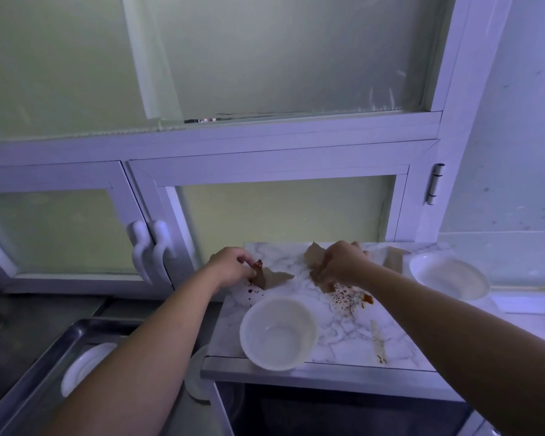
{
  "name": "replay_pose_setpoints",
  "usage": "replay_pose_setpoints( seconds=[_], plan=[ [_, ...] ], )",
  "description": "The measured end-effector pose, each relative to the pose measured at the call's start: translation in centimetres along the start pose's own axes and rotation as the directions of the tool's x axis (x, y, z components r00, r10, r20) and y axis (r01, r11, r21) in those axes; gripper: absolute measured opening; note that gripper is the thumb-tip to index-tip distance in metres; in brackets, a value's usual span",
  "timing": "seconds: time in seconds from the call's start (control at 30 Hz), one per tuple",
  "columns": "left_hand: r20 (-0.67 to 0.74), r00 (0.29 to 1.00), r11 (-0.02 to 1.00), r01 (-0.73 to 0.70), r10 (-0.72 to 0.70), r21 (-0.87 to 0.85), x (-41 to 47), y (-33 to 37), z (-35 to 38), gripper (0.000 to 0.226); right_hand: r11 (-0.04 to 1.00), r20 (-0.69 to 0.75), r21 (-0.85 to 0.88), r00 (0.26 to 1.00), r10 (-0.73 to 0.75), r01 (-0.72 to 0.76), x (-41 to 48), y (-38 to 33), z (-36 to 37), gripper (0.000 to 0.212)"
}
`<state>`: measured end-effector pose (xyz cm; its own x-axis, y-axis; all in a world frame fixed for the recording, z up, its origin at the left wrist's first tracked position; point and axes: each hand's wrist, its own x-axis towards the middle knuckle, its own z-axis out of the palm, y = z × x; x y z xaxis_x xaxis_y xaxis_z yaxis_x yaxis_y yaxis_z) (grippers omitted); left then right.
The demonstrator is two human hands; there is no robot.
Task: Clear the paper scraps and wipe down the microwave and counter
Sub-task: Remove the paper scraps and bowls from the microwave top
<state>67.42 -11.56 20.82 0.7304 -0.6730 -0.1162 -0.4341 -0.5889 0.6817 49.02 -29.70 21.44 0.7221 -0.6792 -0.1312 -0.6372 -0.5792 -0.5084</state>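
On the marbled top (343, 338), my left hand (232, 267) pinches the left scrap (276, 278); my right hand (343, 262) curls its fingers tight around the right scrap (313, 258).

**One head-worn camera, tilted forward and down**

A single wide-angle camera rides on the person's head and looks forward and downward. The frosted cabinet doors (283, 215) fill the upper half of the frame, their rails bowed by the lens. The marbled table (343, 335), possibly a microwave's top, lies in the lower right quarter. It is seen steeply from above and within arm's reach. Both forearms enter from the bottom edge and converge on the left grip (233, 267) and right grip (340, 262), just below mid-frame. A steel basin (54, 347) cuts into the lower left corner, and a pale wall (516, 136) closes the right edge.
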Motion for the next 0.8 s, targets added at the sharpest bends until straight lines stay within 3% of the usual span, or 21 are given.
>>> replay_pose_setpoints(
  seconds=[0.1,0.2,0.33,0.4,0.53,0.67,0.8],
  plan=[
    [0.014,0.997,0.995,-0.073,0.074,-0.074,-0.3,-0.6,-0.6,0.015,1.000,0.008,-0.011,1.000,-0.003,0.003,0.1,-0.4,0.2,0.029],
    [0.057,0.992,0.978,-0.100,0.112,-0.184,-0.8,-0.6,-1.3,0.012,0.997,0.065,0.071,0.998,0.002,-0.007,-0.1,-0.8,0.0,0.048],
    [0.105,0.983,0.962,-0.123,0.152,-0.245,-0.9,0.6,-1.8,0.011,0.974,0.125,0.227,0.991,-0.052,0.023,-0.5,-0.3,-1.1,0.010],
    [0.105,0.978,0.956,-0.146,0.178,-0.255,-0.9,1.6,-1.6,0.012,0.940,0.088,0.334,0.991,-0.102,0.068,-0.9,0.2,-1.9,0.009],
    [0.077,0.972,0.947,-0.194,0.220,-0.257,-1.0,4.0,-0.2,0.013,0.779,0.057,0.601,0.962,-0.268,0.181,-2.9,1.0,-3.8,0.015],
    [0.139,0.947,0.908,-0.225,0.289,-0.352,-1.0,6.8,1.0,0.014,0.770,-0.046,0.545,0.929,-0.367,0.331,-4.4,0.6,-4.5,0.022],
    [0.184,0.922,0.867,-0.233,0.341,-0.440,-0.7,9.5,1.6,0.010,0.728,-0.159,0.562,0.915,-0.370,0.392,-5.3,0.5,-4.8,0.021]
  ],
)
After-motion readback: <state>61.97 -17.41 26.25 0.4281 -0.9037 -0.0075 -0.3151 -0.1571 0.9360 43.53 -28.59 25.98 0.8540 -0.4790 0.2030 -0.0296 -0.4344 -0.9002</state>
